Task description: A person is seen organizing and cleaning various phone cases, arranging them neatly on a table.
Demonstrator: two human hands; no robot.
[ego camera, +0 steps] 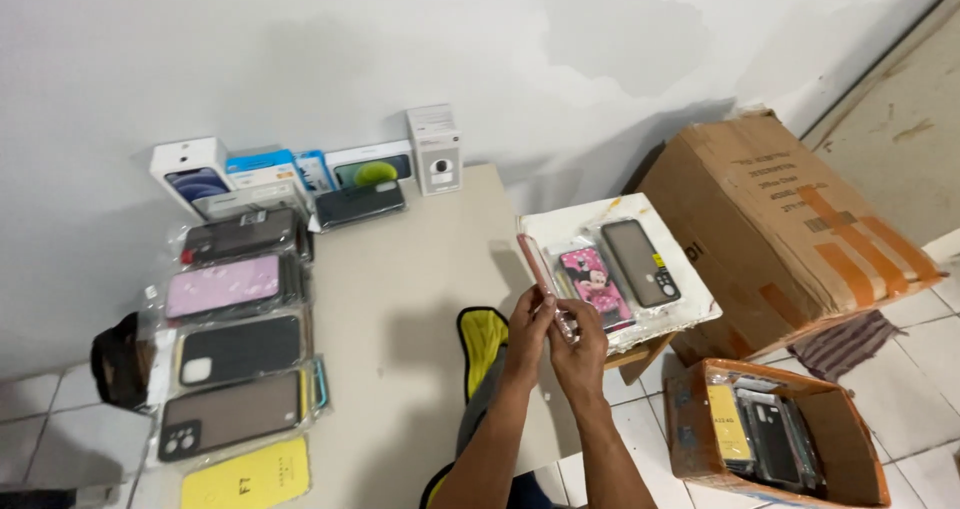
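Pink and thin, a phone case (pixel 537 265) stands nearly edge-on to the camera, held up between both hands above the gap between the beige table (pixel 420 299) and a white board (pixel 560 221) to its right. The left hand (pixel 527 321) closes its fingers on the case's lower left edge, and the right hand (pixel 580 354) pinches it from below and to the right, thumb and fingers folded around the bottom end. Held on edge like this, the case shows its side and rim to the person, which suits a close look at it, though that is only a judgement.

On the white board just behind the hands lie a pink cartoon-print case (pixel 592 281) and a dark case (pixel 642 261), side by side in clear sleeves. Along the table's left edge runs a column of bagged cases: dark grey (pixel 240 234), lilac (pixel 222 286), black (pixel 240 349), brown (pixel 232 412) and yellow (pixel 248 476). At the table's far edge, against the wall, stand several phone boxes (pixel 190 174) and a small white camera box (pixel 435 149). A large cardboard carton (pixel 780 229) sits on the floor to the right, and a smaller open carton (pixel 770 439) of bagged cases stands near the person's right elbow. A yellow-and-grey cloth (pixel 482 344) hangs over the table's near edge just left of the left forearm; nothing blocks the hands themselves.
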